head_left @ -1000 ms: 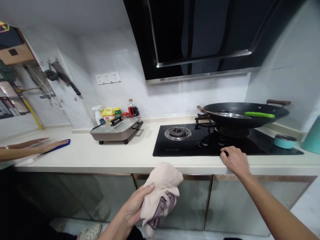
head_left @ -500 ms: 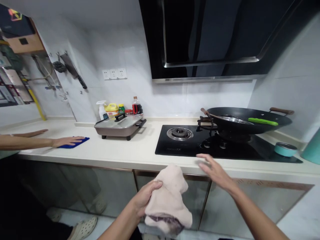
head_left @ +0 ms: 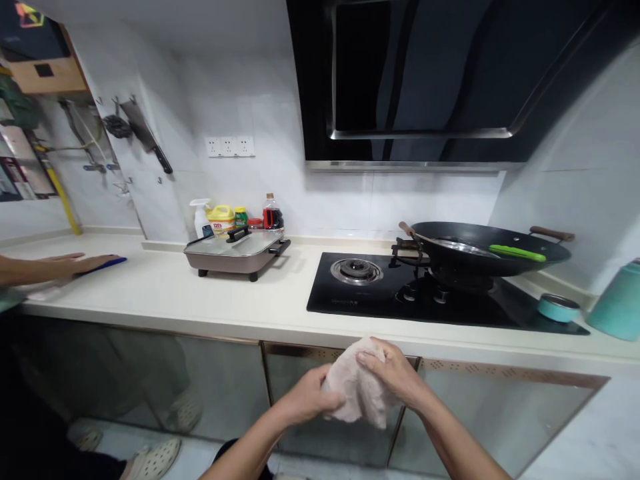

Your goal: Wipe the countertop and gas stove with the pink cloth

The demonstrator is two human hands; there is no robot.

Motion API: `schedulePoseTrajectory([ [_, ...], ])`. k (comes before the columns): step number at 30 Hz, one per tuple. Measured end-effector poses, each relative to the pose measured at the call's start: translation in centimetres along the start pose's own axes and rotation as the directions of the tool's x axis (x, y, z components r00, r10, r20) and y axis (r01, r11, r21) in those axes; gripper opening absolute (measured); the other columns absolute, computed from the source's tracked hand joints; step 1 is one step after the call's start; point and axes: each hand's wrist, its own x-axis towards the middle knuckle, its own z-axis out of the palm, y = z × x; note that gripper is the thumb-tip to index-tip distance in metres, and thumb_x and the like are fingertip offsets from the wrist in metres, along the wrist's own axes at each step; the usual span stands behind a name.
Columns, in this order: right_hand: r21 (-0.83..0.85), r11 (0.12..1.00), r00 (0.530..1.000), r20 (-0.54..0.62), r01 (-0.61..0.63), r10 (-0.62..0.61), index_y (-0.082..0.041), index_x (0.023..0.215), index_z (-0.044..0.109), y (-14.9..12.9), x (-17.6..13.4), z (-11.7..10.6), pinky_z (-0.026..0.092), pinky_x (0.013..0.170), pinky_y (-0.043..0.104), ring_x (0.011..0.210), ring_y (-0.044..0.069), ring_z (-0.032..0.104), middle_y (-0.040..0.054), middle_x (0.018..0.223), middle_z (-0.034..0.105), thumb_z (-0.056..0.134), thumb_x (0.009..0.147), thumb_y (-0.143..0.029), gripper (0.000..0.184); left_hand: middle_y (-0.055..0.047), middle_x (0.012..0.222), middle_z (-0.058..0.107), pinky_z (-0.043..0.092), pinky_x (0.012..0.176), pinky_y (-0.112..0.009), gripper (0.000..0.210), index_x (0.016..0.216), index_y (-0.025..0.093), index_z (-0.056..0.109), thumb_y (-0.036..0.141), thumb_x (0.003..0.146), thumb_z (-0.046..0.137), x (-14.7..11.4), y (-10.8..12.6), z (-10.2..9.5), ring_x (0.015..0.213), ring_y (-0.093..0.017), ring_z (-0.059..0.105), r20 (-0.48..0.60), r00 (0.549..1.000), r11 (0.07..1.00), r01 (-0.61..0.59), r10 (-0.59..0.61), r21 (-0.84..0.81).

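A pale pink cloth [head_left: 357,387] is bunched up between my two hands, in front of the counter's edge. My left hand [head_left: 313,397] grips its left side, thumb on top. On the upper right of the cloth, my right hand [head_left: 393,373] has its fingers closed round the fabric. Just beyond the hands lies the black gas stove [head_left: 370,303], with a bare burner [head_left: 357,270] on its left half. A large black wok [head_left: 500,263] stands on the right burner, holding a metal lid or dish and something with a bright green handle [head_left: 517,253].
At the left, a co-worker's hands [head_left: 75,263] press a blue cloth [head_left: 107,263] on the white counter [head_left: 165,293]. An electric pan with a glass lid [head_left: 235,257] stands near the wall, before several bottles. A teal round container [head_left: 559,308] sits on the stove's right end; the range hood [head_left: 415,87] overhangs it.
My right hand has come down from near the stove and taken hold of the cloth, which is now more bunched. The co-worker's hand and blue cloth have slid left.
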Motion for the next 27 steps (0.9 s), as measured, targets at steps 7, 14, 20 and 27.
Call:
schedulePoseTrajectory([
  [7, -0.231, 0.973, 0.992, -0.122, 0.004, -0.033, -0.021, 0.088, 0.069, 0.8, -0.8, -2.0, 0.049, 0.083, 0.035, 0.091, 0.026, 0.065, 0.0057, 0.094, 0.074, 0.064, 0.087, -0.062, 0.041, 0.001, 0.078, 0.064, 0.039, 0.067, -0.025, 0.026, 0.088, 0.015, 0.069, 0.031, 0.068, 0.067, 0.8, 0.4, -0.2, 0.073, -0.016, 0.053, -0.075, 0.997, 0.992, 0.04, -0.031, 0.12],
  [14, -0.196, 0.98, 0.997, -0.08, -0.028, 0.012, -0.022, 0.104, 0.075, 0.9, -1.8, -3.0, 0.053, 0.092, 0.041, 0.102, 0.031, 0.07, 0.008, 0.104, 0.078, 0.061, 0.089, -0.065, 0.048, 0.003, 0.073, 0.061, 0.036, 0.065, -0.025, 0.025, 0.086, 0.017, 0.068, 0.031, 0.066, 0.07, 0.0, 4.7, -2.8, 0.068, -0.014, 0.049, -0.085, 0.996, 0.985, 0.053, -0.039, 0.163],
  [20, -0.259, 0.964, 0.958, -0.26, 0.055, -0.125, -0.02, 0.106, 0.074, -1.2, 4.6, -4.4, 0.054, 0.092, 0.041, 0.104, 0.03, 0.07, 0.0107, 0.111, 0.078, 0.058, 0.088, -0.063, 0.05, 0.002, 0.078, 0.065, 0.041, 0.069, -0.026, 0.032, 0.094, 0.019, 0.069, 0.037, 0.069, 0.076, 4.8, 10.6, -5.9, 0.072, -0.016, 0.055, -0.229, 0.967, 0.959, -0.044, 0.111, 0.278],
  [27, -0.478, 0.876, 0.835, -0.508, -0.068, -0.212, -0.021, 0.113, 0.07, 0.2, 11.2, -9.3, 0.052, 0.089, 0.039, 0.089, 0.024, 0.067, 0.006, 0.093, 0.074, 0.051, 0.086, -0.051, 0.045, -0.012, 0.127, 0.069, 0.043, 0.112, -0.045, 0.04, 0.123, 0.019, 0.07, 0.024, 0.084, 0.065, 10.8, 12.7, -6.9, 0.124, -0.03, 0.058, -0.475, 0.685, 0.73, -0.123, 0.553, 0.672],
])
